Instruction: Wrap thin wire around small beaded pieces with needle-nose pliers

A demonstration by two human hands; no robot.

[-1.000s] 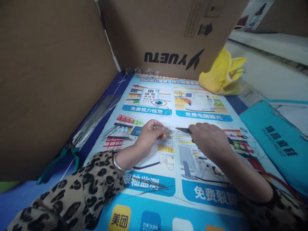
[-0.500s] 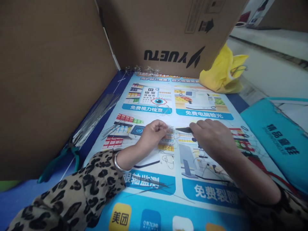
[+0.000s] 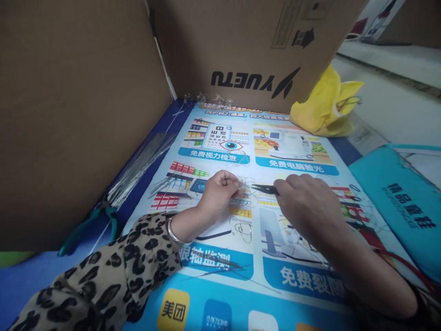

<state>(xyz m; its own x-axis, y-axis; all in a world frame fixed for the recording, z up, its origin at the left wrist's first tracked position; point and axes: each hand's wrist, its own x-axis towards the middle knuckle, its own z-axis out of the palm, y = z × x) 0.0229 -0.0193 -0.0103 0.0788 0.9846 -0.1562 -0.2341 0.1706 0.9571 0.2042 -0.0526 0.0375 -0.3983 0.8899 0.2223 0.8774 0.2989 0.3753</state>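
Pliers (image 3: 268,189) point left — long axis sideways — toward the left hand (image 3: 220,191).

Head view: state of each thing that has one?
left hand: closed, pinching thin wire
right hand: closed, holding black-nosed pliers
thin wire: looped
black-nosed pliers: tips toward left hand
teal-handled pliers: lying, handles spread
wire bundle: loose, roughly parallel strands
yellow bag: crumpled
cardboard panel: standing, logo upside down
poster: spread flat
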